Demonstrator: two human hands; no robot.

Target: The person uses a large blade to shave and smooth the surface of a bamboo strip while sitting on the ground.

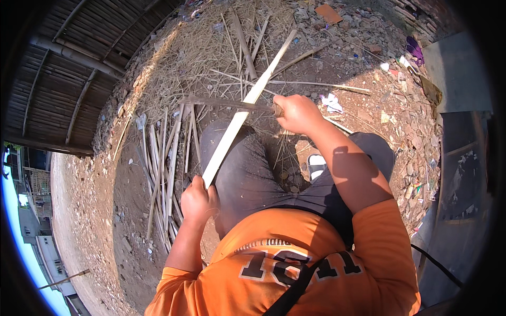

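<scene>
My left hand point(198, 200) is closed around the near end of a long pale bamboo strip point(227, 139). The strip slants up and away to the right, over my left thigh. In my right hand point(298, 114) is the wooden handle of a long-bladed machete point(211, 102), with the fingers wrapped round it. Its dark blade points left and crosses the strip at about the middle. Whether the edge bites into the strip or only rests on it, I cannot tell.
Several split bamboo strips point(171, 171) lie in a bundle left of my legs. More pieces point(243, 45) and shavings point(195, 58) cover the ground ahead. A slatted bamboo wall point(58, 79) stands at the far left, grey panels point(456, 73) at the right. Rubble point(408, 134) is strewn nearby.
</scene>
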